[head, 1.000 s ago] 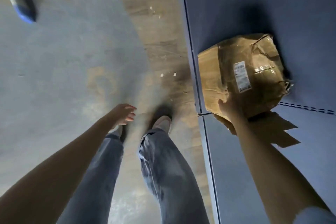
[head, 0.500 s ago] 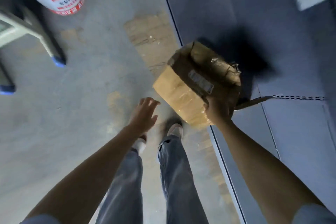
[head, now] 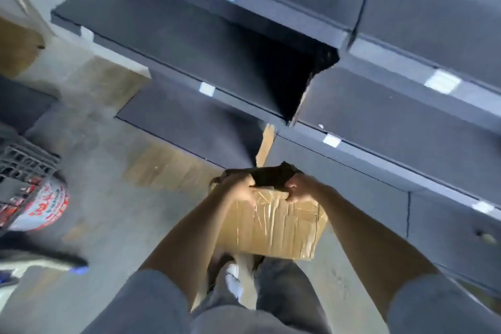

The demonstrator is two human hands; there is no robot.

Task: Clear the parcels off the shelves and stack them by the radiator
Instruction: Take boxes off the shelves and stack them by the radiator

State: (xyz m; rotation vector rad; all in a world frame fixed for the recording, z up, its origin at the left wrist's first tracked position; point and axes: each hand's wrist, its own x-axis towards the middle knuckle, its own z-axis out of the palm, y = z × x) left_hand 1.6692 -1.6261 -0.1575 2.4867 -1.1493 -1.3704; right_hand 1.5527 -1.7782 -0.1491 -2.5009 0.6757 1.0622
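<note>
A brown cardboard parcel (head: 273,225), wrapped in clear tape, hangs in front of me above my legs. My left hand (head: 238,187) grips its top edge on the left. My right hand (head: 301,188) grips the same edge on the right. The far side of the parcel is dark and hidden. Dark grey shelves (head: 379,122) rise in tiers ahead and to the right, with no parcels on the parts I see. No radiator shows in this view.
A white drum with red print (head: 40,206) stands on the concrete floor at the left, under a grey slotted crate (head: 24,163). A frame leg with a blue foot (head: 78,268) lies low left. A cardboard strip (head: 267,144) sticks up between shelf units.
The parcel has come off the bottom shelf, lifted first by my right hand alone. My left hand has now joined it on the top edge, and my view has tilted up to the shelves.
</note>
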